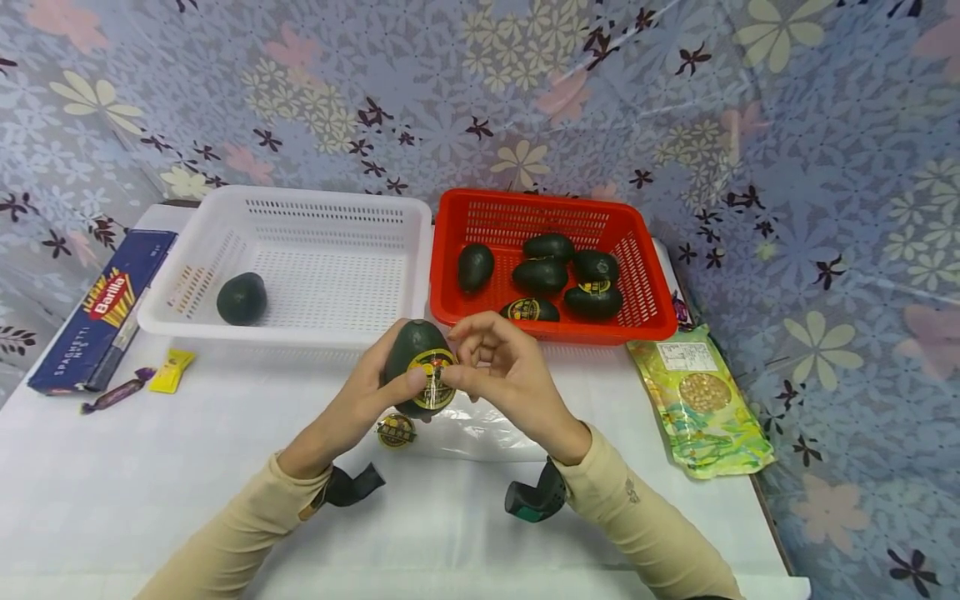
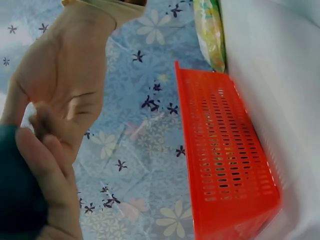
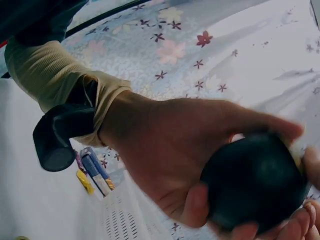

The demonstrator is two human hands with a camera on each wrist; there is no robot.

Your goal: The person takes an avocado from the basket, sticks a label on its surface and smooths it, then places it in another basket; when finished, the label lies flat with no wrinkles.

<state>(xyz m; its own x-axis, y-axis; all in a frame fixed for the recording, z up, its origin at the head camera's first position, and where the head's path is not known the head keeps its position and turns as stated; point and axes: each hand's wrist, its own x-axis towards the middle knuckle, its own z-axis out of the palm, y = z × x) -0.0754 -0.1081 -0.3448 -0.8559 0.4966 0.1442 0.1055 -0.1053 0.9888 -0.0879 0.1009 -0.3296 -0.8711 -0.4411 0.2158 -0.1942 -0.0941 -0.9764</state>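
Observation:
In the head view my left hand [image 1: 367, 392] grips a dark green avocado [image 1: 412, 340], its thumb lying on a round black and gold label [image 1: 433, 379] on the fruit. My right hand [image 1: 517, 379] is at the fruit's right side. Its thumb touches the label while its other fingers bend loosely beside the avocado. From the right wrist view, the left hand [image 3: 170, 145] wraps round the avocado [image 3: 255, 182], whose label is hidden there. The left wrist view catches the right hand [image 2: 62, 85] above the fruit's dark edge. Below the hands lies another round label [image 1: 396, 431] by a clear plastic sheet [image 1: 480, 437].
A white basket [image 1: 360, 335] behind the hands holds one avocado [image 1: 242, 298]. The red basket [image 1: 555, 332] beside it holds several avocados, some labelled. A spaghetti box [image 1: 105, 308] and two wrapped sweets [image 1: 171, 371] lie left; a green-yellow bag [image 1: 705, 400] lies right.

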